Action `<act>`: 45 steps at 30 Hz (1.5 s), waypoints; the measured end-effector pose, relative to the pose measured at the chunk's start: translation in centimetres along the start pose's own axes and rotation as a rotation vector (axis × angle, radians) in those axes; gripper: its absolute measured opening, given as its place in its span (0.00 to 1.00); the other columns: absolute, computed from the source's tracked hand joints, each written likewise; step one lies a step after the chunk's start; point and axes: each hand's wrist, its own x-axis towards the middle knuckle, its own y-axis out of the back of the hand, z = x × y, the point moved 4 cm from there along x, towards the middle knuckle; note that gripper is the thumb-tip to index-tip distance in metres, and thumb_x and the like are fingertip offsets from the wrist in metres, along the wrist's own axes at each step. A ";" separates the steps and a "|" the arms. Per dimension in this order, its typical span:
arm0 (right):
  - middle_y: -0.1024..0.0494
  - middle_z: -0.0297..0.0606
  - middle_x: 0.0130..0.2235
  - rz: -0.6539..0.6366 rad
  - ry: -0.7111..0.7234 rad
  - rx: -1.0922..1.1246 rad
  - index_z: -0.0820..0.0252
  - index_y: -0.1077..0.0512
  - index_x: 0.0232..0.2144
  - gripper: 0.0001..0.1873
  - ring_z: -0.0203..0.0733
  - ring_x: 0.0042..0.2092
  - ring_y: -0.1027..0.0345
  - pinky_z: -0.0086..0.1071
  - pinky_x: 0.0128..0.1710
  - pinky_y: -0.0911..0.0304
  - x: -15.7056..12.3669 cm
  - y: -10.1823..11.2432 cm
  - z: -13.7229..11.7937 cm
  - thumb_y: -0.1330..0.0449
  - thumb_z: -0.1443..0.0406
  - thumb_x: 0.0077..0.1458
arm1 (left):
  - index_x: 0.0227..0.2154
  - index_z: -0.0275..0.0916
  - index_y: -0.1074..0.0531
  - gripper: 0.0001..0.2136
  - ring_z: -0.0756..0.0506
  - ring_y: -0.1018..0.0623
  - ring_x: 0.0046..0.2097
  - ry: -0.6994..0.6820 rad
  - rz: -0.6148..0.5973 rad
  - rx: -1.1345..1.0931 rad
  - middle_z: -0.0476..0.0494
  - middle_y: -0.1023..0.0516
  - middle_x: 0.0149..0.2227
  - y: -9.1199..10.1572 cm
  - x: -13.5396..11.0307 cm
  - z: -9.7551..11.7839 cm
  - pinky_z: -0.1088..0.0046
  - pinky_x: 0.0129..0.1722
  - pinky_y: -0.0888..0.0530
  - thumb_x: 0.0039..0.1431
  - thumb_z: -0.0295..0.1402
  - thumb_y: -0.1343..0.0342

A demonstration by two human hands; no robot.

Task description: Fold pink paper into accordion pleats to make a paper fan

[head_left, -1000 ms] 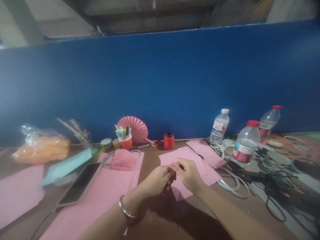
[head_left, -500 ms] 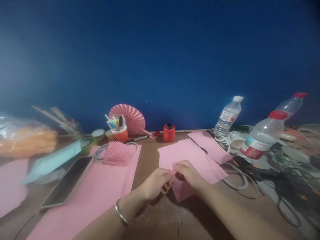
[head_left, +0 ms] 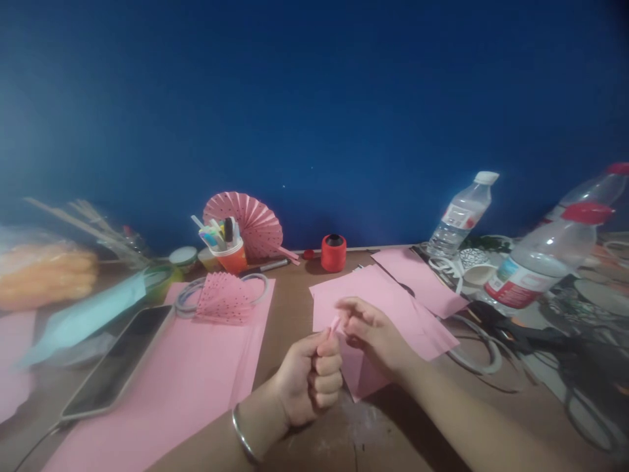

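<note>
My left hand, with a silver bangle on its wrist, is closed with thumb and forefinger pinching a small piece of pink paper. The paper looks rolled or folded, and most of it is hidden in the fist. Close beside it, my right hand has its fingers loosely curled and apart at the top of the piece; whether they touch it I cannot tell. Below and behind the hands lie pink paper sheets on the brown table.
To the left lie a phone on pink sheets, a dotted pink folded paper and a pen cup before a pink paper fan. A red jar stands behind. Bottles and cables fill the right side.
My left hand has turned more upright into a fist around the pink piece. My right fingers have loosened and spread from their pinch. The view has shifted slightly closer.
</note>
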 end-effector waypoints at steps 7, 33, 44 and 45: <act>0.31 0.33 0.31 -0.073 0.087 -0.214 0.58 0.27 0.30 0.08 0.35 0.34 0.37 0.30 0.36 0.42 -0.1 -0.5 -0.5 0.36 0.65 0.43 | 0.18 0.39 0.52 0.17 0.57 0.59 0.14 0.156 -0.009 -0.052 0.59 0.57 0.13 0.1 -0.1 -0.3 0.82 0.12 0.59 0.55 0.39 0.52; 0.29 0.33 0.25 0.006 0.155 -0.410 0.60 0.27 0.22 0.02 0.35 0.28 0.35 0.29 0.29 0.40 0.1 1.2 -1.0 0.36 0.67 0.42 | 0.29 0.40 0.28 0.07 0.49 0.32 0.26 -0.648 0.550 1.487 0.47 0.28 0.25 0.2 -0.6 2.4 0.78 0.25 0.40 0.53 0.36 0.48; 0.34 0.31 0.22 -0.020 0.153 -0.362 0.61 0.34 0.17 0.11 0.33 0.25 0.41 0.28 0.25 0.44 -0.2 0.9 -1.0 0.35 0.66 0.40 | 0.33 0.43 0.26 0.09 0.49 0.28 0.28 -0.841 0.483 1.844 0.47 0.23 0.28 0.0 -1.1 2.8 0.77 0.28 0.38 0.57 0.31 0.53; 0.34 0.31 0.22 -0.042 0.175 -0.359 0.62 0.35 0.16 0.12 0.32 0.25 0.42 0.27 0.25 0.45 -0.2 0.9 -1.2 0.35 0.67 0.40 | 0.34 0.42 0.27 0.10 0.49 0.27 0.27 -0.835 0.476 1.864 0.48 0.23 0.27 -0.1 -1.1 2.8 0.77 0.28 0.38 0.57 0.31 0.53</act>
